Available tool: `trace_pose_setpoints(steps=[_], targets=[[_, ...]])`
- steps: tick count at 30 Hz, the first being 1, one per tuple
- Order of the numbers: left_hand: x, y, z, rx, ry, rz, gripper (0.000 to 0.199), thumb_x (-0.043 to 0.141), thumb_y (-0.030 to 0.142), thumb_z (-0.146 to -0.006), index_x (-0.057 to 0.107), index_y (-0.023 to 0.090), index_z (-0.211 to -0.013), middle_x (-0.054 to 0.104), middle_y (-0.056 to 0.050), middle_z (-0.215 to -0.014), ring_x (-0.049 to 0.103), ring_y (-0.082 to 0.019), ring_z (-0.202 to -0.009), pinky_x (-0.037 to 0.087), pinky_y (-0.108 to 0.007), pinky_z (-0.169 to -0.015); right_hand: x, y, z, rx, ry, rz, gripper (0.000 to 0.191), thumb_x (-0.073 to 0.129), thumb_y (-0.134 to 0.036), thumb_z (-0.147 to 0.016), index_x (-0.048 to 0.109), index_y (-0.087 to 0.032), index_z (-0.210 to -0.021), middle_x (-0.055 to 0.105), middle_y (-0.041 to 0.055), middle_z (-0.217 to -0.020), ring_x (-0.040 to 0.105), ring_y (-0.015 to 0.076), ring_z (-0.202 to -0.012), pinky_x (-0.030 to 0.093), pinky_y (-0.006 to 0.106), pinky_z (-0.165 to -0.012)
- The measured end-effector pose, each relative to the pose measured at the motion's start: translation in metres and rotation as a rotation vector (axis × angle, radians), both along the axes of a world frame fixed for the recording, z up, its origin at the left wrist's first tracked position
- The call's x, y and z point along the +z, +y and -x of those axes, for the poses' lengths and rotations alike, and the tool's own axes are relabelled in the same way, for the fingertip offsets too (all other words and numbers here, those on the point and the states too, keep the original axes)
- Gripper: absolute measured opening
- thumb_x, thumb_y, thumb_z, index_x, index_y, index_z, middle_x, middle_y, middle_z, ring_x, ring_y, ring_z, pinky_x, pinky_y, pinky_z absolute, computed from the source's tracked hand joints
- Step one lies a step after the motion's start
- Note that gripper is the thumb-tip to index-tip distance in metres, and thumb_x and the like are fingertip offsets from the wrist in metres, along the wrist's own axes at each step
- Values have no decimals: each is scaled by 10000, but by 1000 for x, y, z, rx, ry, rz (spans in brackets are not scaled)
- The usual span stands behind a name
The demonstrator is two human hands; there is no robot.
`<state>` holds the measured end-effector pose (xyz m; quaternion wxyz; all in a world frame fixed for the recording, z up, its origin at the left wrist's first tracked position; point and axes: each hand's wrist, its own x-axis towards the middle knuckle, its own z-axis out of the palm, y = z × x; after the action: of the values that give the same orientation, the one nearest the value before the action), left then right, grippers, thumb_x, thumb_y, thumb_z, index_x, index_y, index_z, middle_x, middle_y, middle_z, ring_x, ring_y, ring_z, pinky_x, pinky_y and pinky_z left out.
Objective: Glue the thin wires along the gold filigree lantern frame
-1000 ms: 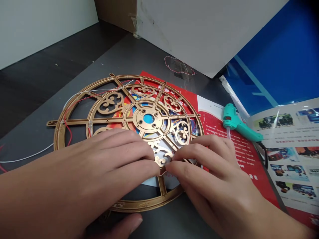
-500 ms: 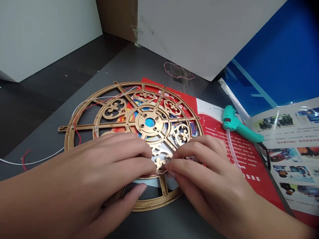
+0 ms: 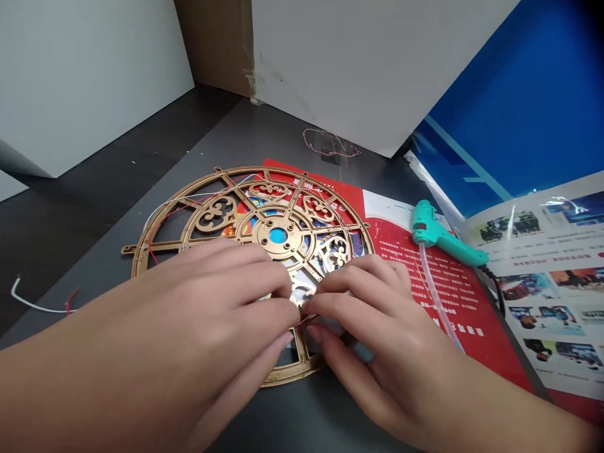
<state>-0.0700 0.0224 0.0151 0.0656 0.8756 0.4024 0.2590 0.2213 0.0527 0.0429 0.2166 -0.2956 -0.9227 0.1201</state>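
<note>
A gold wheel-shaped frame with spokes, rings and scroll ornaments lies under both hands. Red and white thin wires run along its rings, and their loose ends trail out at the left. My left hand covers the wheel's near left part, fingers curled onto the inner ring, thumb close below the index finger. Right beside it, my right hand has index finger and thumb brought together at the same ring, on the thin wire there. The fingertips of both hands nearly touch and hide part of the ring.
A teal glue gun with a clear glue stick lies at the right on a red printed sheet. Behind it rests a picture leaflet. A coil of thin wire sits near a large white box at the back.
My left thumb has moved up toward the fingertips at the ring. The white wire's loose end at the left has shifted and now curls up. The view has tilted slightly.
</note>
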Motion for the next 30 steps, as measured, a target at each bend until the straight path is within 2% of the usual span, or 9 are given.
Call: trace_pose_setpoints(steps=[3,8,11,14,18,22,26,30], targets=[[10,12,-8,-99,60,-57,329,550,291,-1255,829,350,-1090,841,13,-1051,768,-250,-1006,628,-471,-1010,0,0,-1,4,-47,-22,314,602,-64,-1243,859,-219,-1149,900,48,-1207,710,275,-1091,528,495,-939],[30,20,-14,35,31,137,230,645,271,-1207,822,356,-1087,838,59,-1038,754,-189,-962,587,-346,-836,3,1,1,1,-50,64,308,570,-85,-1264,831,-210,-1160,872,77,-1226,685,296,-1104,551,525,-928],[35,16,-17,61,78,263,245,660,225,-1156,794,349,-993,815,55,-998,735,-194,-962,561,-345,-796,2,0,1,-5,-43,129,308,541,-104,-1274,796,-226,-1153,852,100,-1333,682,310,-1188,591,540,-992],[31,14,-18,24,83,240,302,656,296,-1207,756,337,-925,803,20,-983,728,-221,-930,541,-416,-805,-3,-1,-2,7,-17,168,293,524,-89,-1256,767,-243,-1199,822,99,-1433,668,318,-1256,605,560,-1029],[24,14,-18,6,71,191,331,591,287,-1255,759,334,-973,816,25,-1033,730,-232,-971,545,-451,-898,-3,-1,-5,11,-44,195,292,540,-44,-1218,761,-235,-1198,821,100,-1421,676,313,-1218,612,577,-1008],[23,12,-17,-24,19,214,303,617,218,-1230,765,333,-992,817,47,-1030,737,-212,-987,545,-423,-920,-1,0,-4,-4,-35,218,276,554,-49,-1242,740,-249,-1200,822,84,-1388,669,302,-1235,601,567,-1036],[21,12,-14,-4,-38,261,236,695,201,-1181,787,352,-1025,838,69,-1064,766,-199,-1032,576,-376,-936,-1,0,-2,-17,-8,248,230,537,-138,-1330,697,-276,-1241,807,50,-1357,649,278,-1262,571,549,-1078],[13,21,-8,-100,-67,236,172,705,265,-1182,782,362,-1064,843,84,-1044,766,-177,-966,596,-334,-839,1,0,-1,-20,-6,278,225,540,-177,-1356,688,-279,-1220,810,33,-1317,653,260,-1237,564,530,-1099]])
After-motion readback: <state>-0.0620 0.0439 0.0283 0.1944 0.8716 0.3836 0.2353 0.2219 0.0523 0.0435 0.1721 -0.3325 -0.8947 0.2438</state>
